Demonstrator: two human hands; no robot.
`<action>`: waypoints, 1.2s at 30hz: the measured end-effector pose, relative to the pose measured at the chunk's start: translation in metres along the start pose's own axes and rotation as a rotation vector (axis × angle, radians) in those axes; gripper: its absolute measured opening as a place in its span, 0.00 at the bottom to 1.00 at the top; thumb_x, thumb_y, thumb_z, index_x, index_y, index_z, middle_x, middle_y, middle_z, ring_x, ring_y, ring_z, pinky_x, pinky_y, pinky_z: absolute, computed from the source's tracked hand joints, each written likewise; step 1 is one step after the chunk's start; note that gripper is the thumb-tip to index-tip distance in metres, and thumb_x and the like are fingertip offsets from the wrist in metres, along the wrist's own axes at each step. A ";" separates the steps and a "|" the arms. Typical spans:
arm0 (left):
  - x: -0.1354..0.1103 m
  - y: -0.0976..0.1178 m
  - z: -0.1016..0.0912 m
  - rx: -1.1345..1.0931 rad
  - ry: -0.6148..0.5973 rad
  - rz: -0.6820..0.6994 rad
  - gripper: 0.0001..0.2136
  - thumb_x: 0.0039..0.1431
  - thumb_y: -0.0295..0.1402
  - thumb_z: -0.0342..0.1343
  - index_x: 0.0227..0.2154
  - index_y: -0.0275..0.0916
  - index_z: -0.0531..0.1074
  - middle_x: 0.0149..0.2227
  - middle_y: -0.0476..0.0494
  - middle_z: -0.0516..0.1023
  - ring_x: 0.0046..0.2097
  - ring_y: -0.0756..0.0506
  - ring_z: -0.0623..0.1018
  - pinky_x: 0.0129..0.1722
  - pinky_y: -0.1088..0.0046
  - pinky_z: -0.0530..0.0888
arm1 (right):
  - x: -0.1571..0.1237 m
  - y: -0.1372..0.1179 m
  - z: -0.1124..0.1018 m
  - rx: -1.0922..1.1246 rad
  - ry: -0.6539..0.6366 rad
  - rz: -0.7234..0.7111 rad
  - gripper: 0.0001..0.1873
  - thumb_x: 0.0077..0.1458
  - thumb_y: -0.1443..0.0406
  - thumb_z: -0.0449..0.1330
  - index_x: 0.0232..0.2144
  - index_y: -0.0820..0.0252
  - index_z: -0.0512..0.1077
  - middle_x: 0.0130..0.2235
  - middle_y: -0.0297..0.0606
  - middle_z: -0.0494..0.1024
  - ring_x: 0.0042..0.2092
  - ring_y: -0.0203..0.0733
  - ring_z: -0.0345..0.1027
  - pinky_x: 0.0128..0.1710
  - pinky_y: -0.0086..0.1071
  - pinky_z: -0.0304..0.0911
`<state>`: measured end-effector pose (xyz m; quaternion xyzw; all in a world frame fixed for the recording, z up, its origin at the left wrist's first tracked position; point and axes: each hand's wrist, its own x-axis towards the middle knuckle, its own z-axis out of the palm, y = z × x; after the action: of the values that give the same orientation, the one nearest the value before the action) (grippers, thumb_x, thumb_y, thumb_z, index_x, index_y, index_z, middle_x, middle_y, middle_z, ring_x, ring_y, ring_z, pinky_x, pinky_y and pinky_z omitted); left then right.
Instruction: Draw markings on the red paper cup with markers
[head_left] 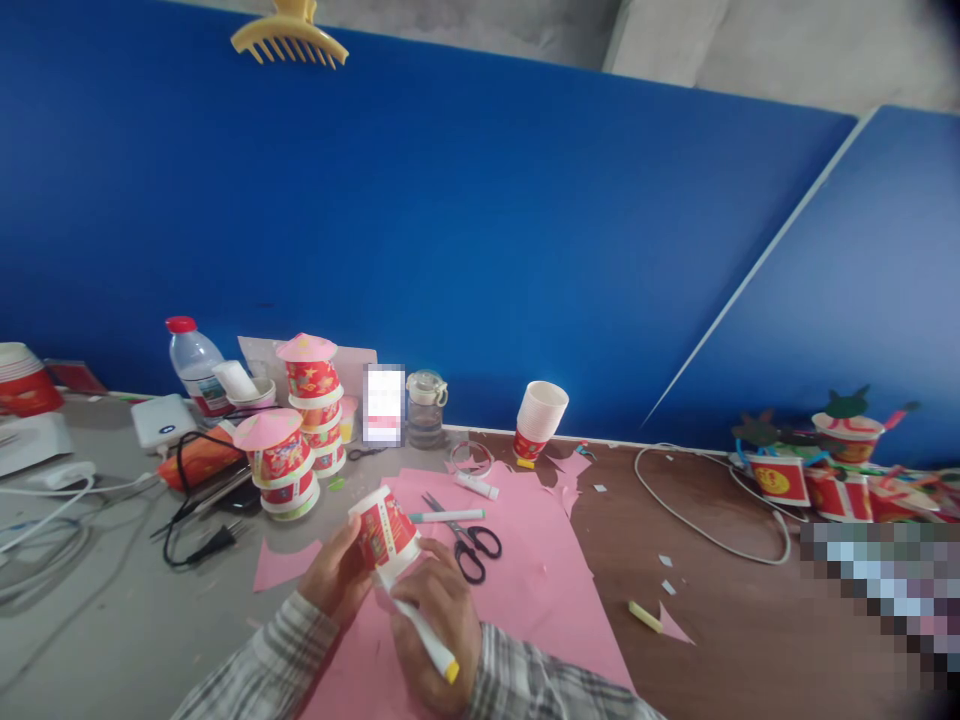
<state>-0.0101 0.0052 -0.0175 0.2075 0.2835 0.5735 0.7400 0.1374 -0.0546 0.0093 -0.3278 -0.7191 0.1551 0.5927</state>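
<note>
A red and white paper cup (384,533) is tilted between my hands above the pink paper (555,590). Its printed side faces up, and my left hand (341,565) grips it from the left. My right hand (439,620) is closed around a white marker (427,638) with a yellow end, its far tip hidden against the cup's lower rim. Just beyond, black-handled scissors (471,553) lie on the pink paper under a thin white and green marker (450,516). A white tube (477,486) rests behind them.
Stacked decorated cups with pink cone tops (274,465) stand left, near a bottle (196,365) and black cable (199,545). A glass jar (426,410) and tilted cup stack (538,420) stand by the blue partition (480,220). Cup crafts (780,478) sit right.
</note>
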 end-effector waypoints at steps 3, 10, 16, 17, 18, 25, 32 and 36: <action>0.000 0.001 0.001 0.004 0.002 0.000 0.23 0.35 0.44 0.64 0.35 0.38 0.69 0.30 0.43 0.78 0.36 0.38 0.75 0.35 0.63 0.73 | 0.000 0.001 -0.004 0.013 -0.053 0.026 0.06 0.48 0.65 0.55 0.32 0.53 0.69 0.26 0.32 0.74 0.29 0.46 0.70 0.47 0.46 0.60; 0.000 0.002 0.003 0.006 -0.001 0.010 0.25 0.34 0.45 0.64 0.36 0.37 0.69 0.33 0.41 0.77 0.36 0.39 0.75 0.35 0.63 0.73 | -0.001 0.011 -0.013 0.006 0.024 0.258 0.08 0.50 0.65 0.53 0.33 0.54 0.69 0.31 0.36 0.75 0.39 0.51 0.69 0.35 0.37 0.66; -0.001 0.003 0.004 0.008 -0.018 0.006 0.25 0.35 0.45 0.64 0.36 0.37 0.68 0.33 0.41 0.77 0.35 0.39 0.75 0.36 0.60 0.72 | 0.003 0.011 -0.013 0.040 0.021 0.259 0.08 0.49 0.66 0.53 0.33 0.55 0.69 0.33 0.37 0.76 0.35 0.49 0.71 0.32 0.33 0.65; -0.001 0.003 0.004 0.009 -0.019 0.006 0.25 0.35 0.45 0.64 0.36 0.37 0.68 0.34 0.41 0.77 0.35 0.38 0.75 0.37 0.60 0.72 | 0.004 0.011 -0.013 0.044 0.028 0.264 0.08 0.49 0.66 0.53 0.33 0.55 0.69 0.33 0.37 0.76 0.33 0.47 0.71 0.31 0.33 0.65; -0.002 0.003 0.004 0.010 -0.020 0.005 0.25 0.35 0.45 0.64 0.36 0.37 0.68 0.34 0.41 0.77 0.36 0.38 0.75 0.37 0.59 0.72 | 0.005 0.010 -0.013 0.048 0.035 0.270 0.08 0.49 0.66 0.53 0.33 0.55 0.69 0.32 0.37 0.77 0.32 0.46 0.71 0.30 0.32 0.65; -0.001 0.003 0.003 0.006 -0.020 0.009 0.26 0.35 0.45 0.64 0.37 0.36 0.68 0.34 0.40 0.77 0.38 0.37 0.74 0.39 0.58 0.71 | 0.008 0.010 -0.014 0.081 0.042 0.325 0.08 0.49 0.67 0.53 0.33 0.57 0.70 0.24 0.32 0.74 0.24 0.42 0.68 0.24 0.29 0.63; -0.001 0.003 0.003 -0.012 -0.023 0.013 0.25 0.36 0.43 0.64 0.38 0.37 0.68 0.35 0.41 0.76 0.39 0.37 0.74 0.41 0.56 0.70 | 0.001 0.013 -0.020 0.033 0.051 0.313 0.07 0.49 0.66 0.54 0.33 0.55 0.70 0.28 0.35 0.76 0.27 0.44 0.70 0.27 0.33 0.66; 0.000 0.003 0.002 -0.013 -0.011 0.003 0.25 0.36 0.43 0.64 0.38 0.36 0.68 0.35 0.40 0.77 0.38 0.37 0.74 0.40 0.57 0.71 | -0.009 0.017 -0.023 -0.012 0.055 0.281 0.08 0.49 0.64 0.54 0.34 0.54 0.69 0.30 0.37 0.77 0.35 0.50 0.72 0.32 0.36 0.67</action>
<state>-0.0111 0.0056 -0.0146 0.2064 0.2755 0.5754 0.7419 0.1652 -0.0514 -0.0023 -0.4332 -0.6504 0.2231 0.5827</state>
